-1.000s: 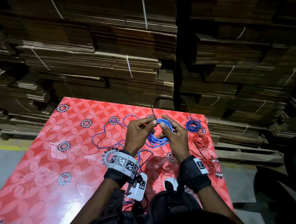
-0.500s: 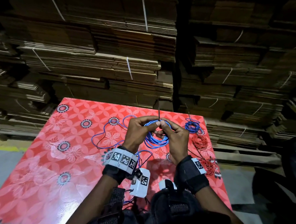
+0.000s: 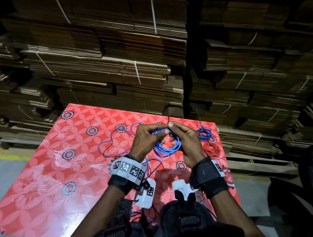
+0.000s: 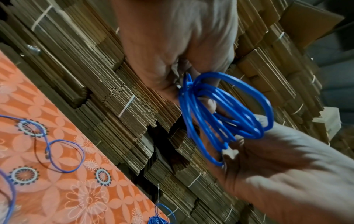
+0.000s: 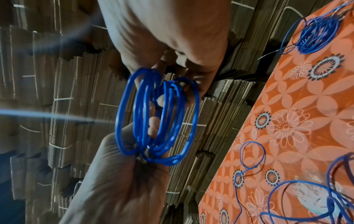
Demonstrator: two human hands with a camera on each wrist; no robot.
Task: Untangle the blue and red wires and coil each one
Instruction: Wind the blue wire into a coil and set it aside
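head view: no readable writing; only square coded markers on the white wristband (image 3: 127,169). at frame centre the left hand (image 3: 146,139) and right hand (image 3: 186,142) meet, both pinching the top of a blue wire coil (image 3: 167,145) held above the red floral table (image 3: 51,171). loose blue wire (image 3: 109,141) lies left of the hands; a small blue coil (image 3: 205,134) and red coil (image 3: 212,149) sit at the right edge. strapped cardboard stacks (image 3: 112,57) fill the top.

left wrist view: the blue wire coil (image 4: 224,115) hangs mid-right between both hands.

right wrist view: fingers (image 5: 154,121) pass through the coil at centre.
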